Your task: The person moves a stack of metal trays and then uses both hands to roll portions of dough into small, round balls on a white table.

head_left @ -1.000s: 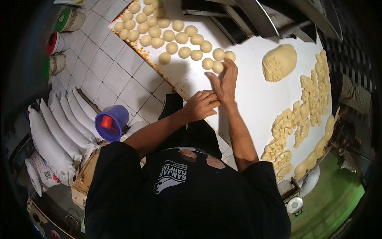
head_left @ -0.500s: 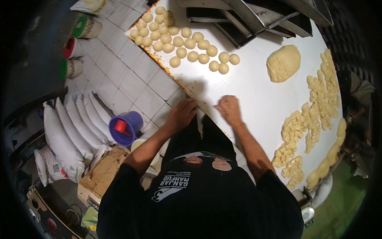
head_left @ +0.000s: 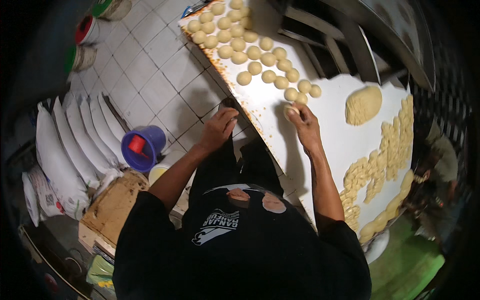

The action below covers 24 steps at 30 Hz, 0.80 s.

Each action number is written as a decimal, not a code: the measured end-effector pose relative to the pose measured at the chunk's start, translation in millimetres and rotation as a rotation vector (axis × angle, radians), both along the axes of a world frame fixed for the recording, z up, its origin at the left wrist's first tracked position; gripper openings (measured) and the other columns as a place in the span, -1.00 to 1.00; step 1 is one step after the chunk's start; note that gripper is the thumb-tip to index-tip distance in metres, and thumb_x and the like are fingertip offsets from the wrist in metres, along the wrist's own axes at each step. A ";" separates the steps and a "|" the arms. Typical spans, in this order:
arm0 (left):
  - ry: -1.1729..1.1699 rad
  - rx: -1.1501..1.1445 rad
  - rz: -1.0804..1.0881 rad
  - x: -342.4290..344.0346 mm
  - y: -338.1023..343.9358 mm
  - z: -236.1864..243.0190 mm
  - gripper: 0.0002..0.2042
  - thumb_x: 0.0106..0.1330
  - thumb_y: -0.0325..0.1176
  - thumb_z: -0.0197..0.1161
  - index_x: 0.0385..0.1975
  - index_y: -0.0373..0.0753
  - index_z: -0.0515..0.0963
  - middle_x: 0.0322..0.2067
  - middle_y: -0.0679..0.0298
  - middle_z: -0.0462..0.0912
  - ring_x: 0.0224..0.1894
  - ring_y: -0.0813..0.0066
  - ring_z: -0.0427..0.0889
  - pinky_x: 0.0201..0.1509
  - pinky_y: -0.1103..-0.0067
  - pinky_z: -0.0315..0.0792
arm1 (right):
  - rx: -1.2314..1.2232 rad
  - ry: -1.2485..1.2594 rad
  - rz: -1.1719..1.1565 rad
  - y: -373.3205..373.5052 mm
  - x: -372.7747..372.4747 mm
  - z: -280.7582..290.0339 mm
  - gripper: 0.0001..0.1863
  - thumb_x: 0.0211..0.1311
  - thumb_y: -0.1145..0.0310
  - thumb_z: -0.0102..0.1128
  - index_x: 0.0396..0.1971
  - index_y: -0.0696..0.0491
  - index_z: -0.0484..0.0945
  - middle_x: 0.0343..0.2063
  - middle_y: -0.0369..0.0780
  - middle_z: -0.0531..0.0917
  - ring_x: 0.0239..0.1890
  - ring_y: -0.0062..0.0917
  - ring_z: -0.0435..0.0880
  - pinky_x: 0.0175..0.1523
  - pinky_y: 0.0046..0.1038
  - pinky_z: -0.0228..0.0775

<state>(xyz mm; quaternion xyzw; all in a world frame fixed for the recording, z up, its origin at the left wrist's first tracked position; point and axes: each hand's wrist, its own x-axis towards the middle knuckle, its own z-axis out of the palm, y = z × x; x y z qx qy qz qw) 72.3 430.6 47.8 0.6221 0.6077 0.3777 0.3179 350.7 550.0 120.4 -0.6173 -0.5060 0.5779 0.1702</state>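
Observation:
A small round dough ball point(head_left: 289, 111) is pinched in my right hand point(head_left: 306, 126), over the white table point(head_left: 290, 160). It is just nearer to me than the closest balls of a group of pale dough balls point(head_left: 238, 45) on the table's far left part. My left hand point(head_left: 219, 129) hangs off the table's left edge, fingers curled in, and nothing shows in it. Right of the balls sits a big lump of dough point(head_left: 364, 106). Several rows of cut dough pieces point(head_left: 382, 160) lie along the right side, beside a long segmented dough roll point(head_left: 387, 215).
Dark metal pans point(head_left: 340, 40) are stacked at the table's far right. On the floor at left are white sacks point(head_left: 65, 155), a purple bucket point(head_left: 159, 140) with a red scoop point(head_left: 136, 144), a wooden box point(head_left: 112, 205) and lidded tubs point(head_left: 82, 57).
My right hand has moved forward and now pinches a dough ball near the group. My left hand has come off the table edge and curled. The whole view has shifted.

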 end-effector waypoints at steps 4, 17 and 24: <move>-0.023 0.020 0.178 -41.6 37.8 29.0 -0.76 0.39 -0.51 0.30 0.03 -0.28 0.58 0.01 0.06 0.65 0.05 0.02 0.67 0.12 0.27 0.58 | 0.446 0.046 0.120 40.2 -131.2 8.6 -0.45 0.30 0.17 0.49 0.18 0.13 0.55 0.04 -0.10 0.66 0.07 -0.26 0.64 0.20 -0.23 0.45; 0.837 0.099 -0.084 -31.0 106.4 -22.6 -0.43 0.45 -0.26 0.26 0.46 -0.17 0.40 0.45 0.06 0.44 0.51 -0.07 0.29 0.55 0.08 0.08 | 0.571 -0.444 0.084 -136.1 67.3 -41.0 -0.64 0.29 0.31 0.41 0.00 0.16 0.59 -0.01 -0.01 0.62 0.06 -0.05 0.61 0.17 -0.15 0.48; 0.436 0.262 -0.335 144.8 84.7 20.6 -0.56 0.49 -0.37 0.25 0.34 -0.28 0.52 0.34 -0.02 0.50 0.36 -0.09 0.46 0.43 0.20 0.35 | 0.395 -0.513 -0.381 -242.0 209.9 -67.0 -0.78 0.31 0.40 0.34 -0.09 0.10 0.63 -0.04 -0.11 0.64 -0.02 -0.09 0.67 0.03 -0.17 0.59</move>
